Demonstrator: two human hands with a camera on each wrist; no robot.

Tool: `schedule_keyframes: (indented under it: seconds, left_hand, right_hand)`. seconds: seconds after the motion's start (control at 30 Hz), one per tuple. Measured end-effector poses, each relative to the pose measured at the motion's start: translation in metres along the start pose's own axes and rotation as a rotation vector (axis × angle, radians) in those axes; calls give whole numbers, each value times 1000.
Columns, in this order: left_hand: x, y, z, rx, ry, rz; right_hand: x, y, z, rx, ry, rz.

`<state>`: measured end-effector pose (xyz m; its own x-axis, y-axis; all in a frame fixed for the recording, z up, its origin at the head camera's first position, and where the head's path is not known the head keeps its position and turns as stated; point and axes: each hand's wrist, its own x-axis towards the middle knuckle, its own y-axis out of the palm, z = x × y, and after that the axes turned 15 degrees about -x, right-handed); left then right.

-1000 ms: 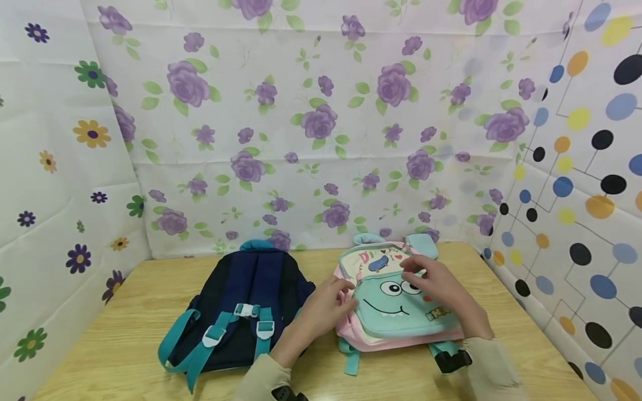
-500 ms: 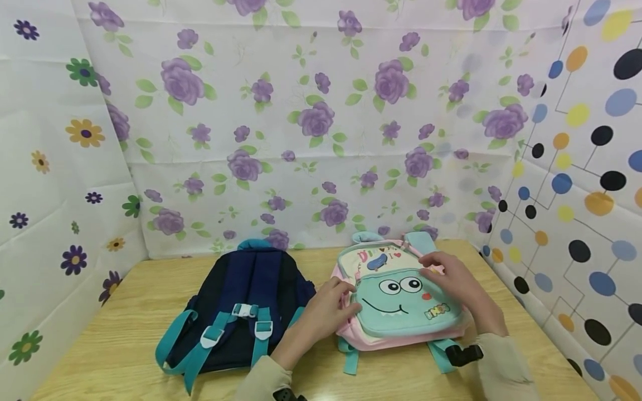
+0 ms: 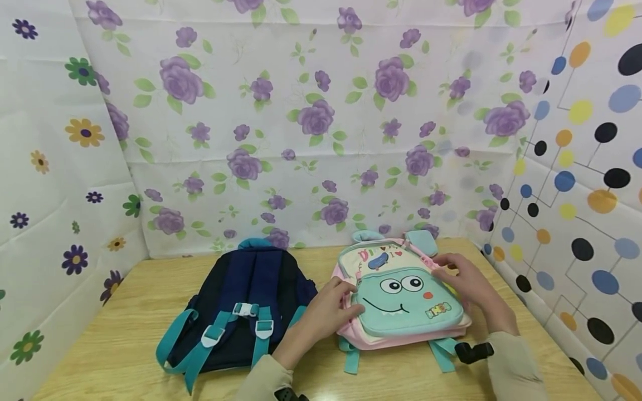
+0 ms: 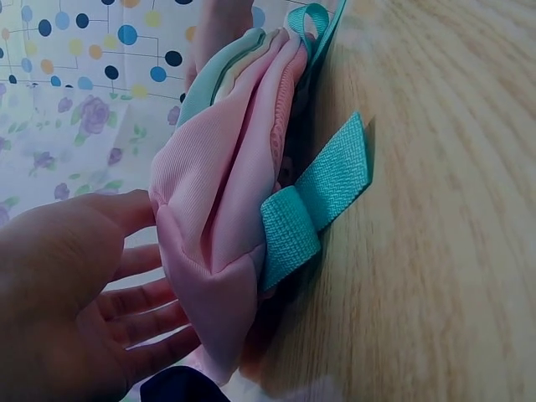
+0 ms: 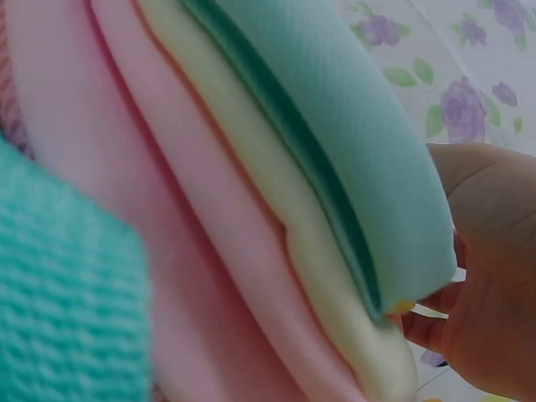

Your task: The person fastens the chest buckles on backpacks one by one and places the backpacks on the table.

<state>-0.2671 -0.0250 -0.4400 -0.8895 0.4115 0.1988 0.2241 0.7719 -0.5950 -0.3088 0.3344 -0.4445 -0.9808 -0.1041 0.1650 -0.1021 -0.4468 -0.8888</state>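
A child's backpack (image 3: 381,328) in mint, cream and pink lies front up, a smiling cartoon face on its pocket. My left hand (image 3: 326,309) rests at its left side, thumb over the pocket's edge. In the left wrist view, that hand's loosely extended fingers (image 4: 138,301) touch the pink side panel (image 4: 201,167). My right hand (image 3: 468,281) is at the upper right edge, thumb and forefinger apart by the pink trim. Seen from the right wrist, the right hand (image 5: 494,260) reaches past the mint pocket (image 5: 360,142), its fingertips partly hidden.
A dark navy backpack (image 3: 253,289) with teal straps lies straps up on the wooden table (image 3: 120,328), left of my left hand. Teal straps (image 3: 443,356) stick out below the mint backpack. Flowered cloth (image 3: 301,139) hangs behind, and dotted cloth (image 3: 577,250) stands at the right.
My right hand has moved right, from over the cartoon face to the mint backpack's right edge, uncovering the eye and cheek. My left hand has closed in slightly against the left side.
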Motion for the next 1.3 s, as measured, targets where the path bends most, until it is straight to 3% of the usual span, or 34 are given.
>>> schedule_keyframes:
  seconds: [0.57, 0.83, 1.3]
  left_hand:
    - [2, 4, 4, -59, -30, -10]
    - [2, 5, 4, -86, -48, -7]
    - [0, 5, 2, -94, -37, 4]
  right_hand:
    - [0, 6, -17, 85, 77, 133]
    - [-2, 6, -18, 93, 117, 249]
    - [-1, 9, -17, 116, 107, 235]
